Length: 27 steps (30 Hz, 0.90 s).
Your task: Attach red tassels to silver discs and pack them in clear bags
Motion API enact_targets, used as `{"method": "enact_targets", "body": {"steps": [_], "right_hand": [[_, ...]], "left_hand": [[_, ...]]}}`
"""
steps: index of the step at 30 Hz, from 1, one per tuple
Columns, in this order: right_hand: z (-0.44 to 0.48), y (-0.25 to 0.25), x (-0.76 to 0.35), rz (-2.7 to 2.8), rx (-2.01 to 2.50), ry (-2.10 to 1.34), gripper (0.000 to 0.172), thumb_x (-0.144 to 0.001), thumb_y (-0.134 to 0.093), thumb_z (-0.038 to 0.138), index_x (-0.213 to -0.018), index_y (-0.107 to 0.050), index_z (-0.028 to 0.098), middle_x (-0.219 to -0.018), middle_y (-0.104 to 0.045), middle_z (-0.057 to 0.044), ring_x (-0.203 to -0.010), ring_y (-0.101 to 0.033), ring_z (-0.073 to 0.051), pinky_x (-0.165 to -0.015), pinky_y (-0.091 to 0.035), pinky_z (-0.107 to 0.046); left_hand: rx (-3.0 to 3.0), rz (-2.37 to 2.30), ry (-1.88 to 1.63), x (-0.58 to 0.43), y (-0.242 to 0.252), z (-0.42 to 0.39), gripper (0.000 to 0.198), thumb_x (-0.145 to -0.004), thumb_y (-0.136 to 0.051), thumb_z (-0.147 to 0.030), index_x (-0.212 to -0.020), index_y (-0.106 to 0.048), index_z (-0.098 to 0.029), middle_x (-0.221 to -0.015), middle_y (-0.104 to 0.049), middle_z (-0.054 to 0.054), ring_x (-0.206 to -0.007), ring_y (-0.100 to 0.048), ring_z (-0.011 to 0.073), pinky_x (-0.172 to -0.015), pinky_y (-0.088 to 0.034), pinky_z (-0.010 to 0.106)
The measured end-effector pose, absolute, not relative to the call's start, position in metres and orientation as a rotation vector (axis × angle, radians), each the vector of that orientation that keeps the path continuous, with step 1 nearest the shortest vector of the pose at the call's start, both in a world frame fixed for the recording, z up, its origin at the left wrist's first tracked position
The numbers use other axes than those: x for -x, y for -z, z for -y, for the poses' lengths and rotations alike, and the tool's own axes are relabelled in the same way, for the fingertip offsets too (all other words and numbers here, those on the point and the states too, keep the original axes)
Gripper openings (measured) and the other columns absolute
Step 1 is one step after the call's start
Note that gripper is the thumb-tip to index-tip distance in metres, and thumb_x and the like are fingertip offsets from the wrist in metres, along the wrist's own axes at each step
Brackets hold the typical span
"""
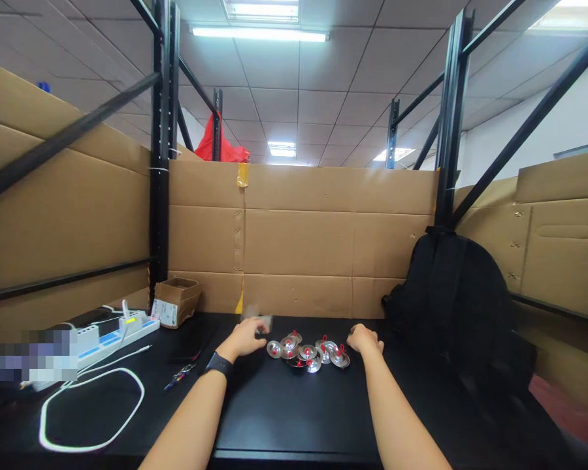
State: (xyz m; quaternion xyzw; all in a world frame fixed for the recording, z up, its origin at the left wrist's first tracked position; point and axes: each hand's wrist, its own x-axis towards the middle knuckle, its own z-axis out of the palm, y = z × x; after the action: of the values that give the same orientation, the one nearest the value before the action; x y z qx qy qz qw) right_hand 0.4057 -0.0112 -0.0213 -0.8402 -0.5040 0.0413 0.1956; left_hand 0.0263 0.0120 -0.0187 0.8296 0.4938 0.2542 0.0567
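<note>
Several small silver finger cymbals [308,353] with red cords lie in a loose cluster on the black tabletop [298,411]. Left of them is my left hand [247,337], with thumb and forefinger curved and a gap between them. A blurred, see-through thing, perhaps a clear plastic bag [264,321], shows just behind those fingers; I cannot tell if they touch it. On the cluster's right, apart from the cymbals, my right hand [366,339] is curled closed near the tabletop. Its palm is hidden, so anything inside cannot be seen. A dark band [219,364] circles my left wrist.
A white power strip [112,341] and a looped white cable [140,385] lie at left. Nearby are keys [180,376] and a small open cardboard box [177,301]. A black backpack [455,294] stands right. Cardboard panels [298,241] wall the back and sides.
</note>
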Motion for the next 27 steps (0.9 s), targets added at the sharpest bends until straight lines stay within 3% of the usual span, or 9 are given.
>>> {"method": "enact_targets", "body": {"steps": [4,8,11,15,22,27], "right_hand": [[0.009,0.02,-0.4,1.433,2.347,-0.154,0.039,-0.078,-0.059,0.019,-0.116,-0.069,0.027,-0.127,-0.065,-0.012,-0.126,-0.053,-0.033,-0.096,-0.042,-0.049],[0.009,0.017,-0.396,1.446,2.311,-0.147,0.038,-0.078,-0.058,0.022,-0.114,-0.069,0.026,-0.127,-0.065,-0.012,-0.125,-0.054,-0.034,-0.095,-0.042,-0.048],[0.009,0.013,-0.39,1.474,2.258,-0.074,0.036,-0.078,-0.059,0.024,-0.113,-0.069,0.026,-0.127,-0.064,-0.011,-0.125,-0.053,-0.033,-0.096,-0.041,-0.048],[0.011,0.007,-0.382,1.503,2.184,-0.019,0.035,-0.078,-0.06,0.027,-0.111,-0.068,0.027,-0.127,-0.063,-0.01,-0.123,-0.054,-0.032,-0.095,-0.042,-0.047],[0.016,0.005,-0.375,1.524,2.124,-0.022,0.033,-0.078,-0.06,0.027,-0.11,-0.069,0.026,-0.125,-0.064,-0.011,-0.121,-0.055,-0.032,-0.093,-0.042,-0.046],[0.017,0.006,-0.372,1.543,2.088,0.009,0.034,-0.078,-0.06,0.027,-0.111,-0.068,0.026,-0.126,-0.063,-0.012,-0.121,-0.054,-0.033,-0.093,-0.042,-0.047]], "left_hand": [[-2.69,-1.22,-0.752,-0.053,0.021,-0.007,0.019,-0.076,-0.068,-0.03,-0.092,-0.077,-0.025,-0.092,-0.074,0.003,-0.088,-0.065,0.0191,-0.081,-0.045,0.027],[-2.687,-1.252,-0.623,-0.065,0.025,-0.005,0.012,-0.077,-0.066,-0.024,-0.081,-0.077,-0.023,-0.081,-0.075,0.002,-0.08,-0.067,0.0175,-0.075,-0.045,0.025],[-2.679,-1.311,-0.698,-0.062,0.025,-0.006,0.019,-0.074,-0.069,-0.026,-0.092,-0.076,-0.022,-0.089,-0.075,0.003,-0.082,-0.067,0.0185,-0.073,-0.046,0.025],[-2.681,-1.348,-0.753,-0.053,0.027,-0.01,0.03,-0.075,-0.07,-0.032,-0.104,-0.074,-0.022,-0.105,-0.073,0.006,-0.096,-0.065,0.0222,-0.082,-0.047,0.029],[-2.603,-1.368,-0.671,-0.052,0.03,-0.01,0.025,-0.075,-0.068,-0.027,-0.099,-0.074,-0.023,-0.093,-0.074,0.004,-0.086,-0.067,0.02,-0.074,-0.045,0.027],[-2.632,-1.406,-0.806,-0.055,0.023,-0.002,0.022,-0.074,-0.071,-0.033,-0.094,-0.072,-0.024,-0.101,-0.072,0.004,-0.099,-0.063,0.022,-0.082,-0.042,0.028]]}}
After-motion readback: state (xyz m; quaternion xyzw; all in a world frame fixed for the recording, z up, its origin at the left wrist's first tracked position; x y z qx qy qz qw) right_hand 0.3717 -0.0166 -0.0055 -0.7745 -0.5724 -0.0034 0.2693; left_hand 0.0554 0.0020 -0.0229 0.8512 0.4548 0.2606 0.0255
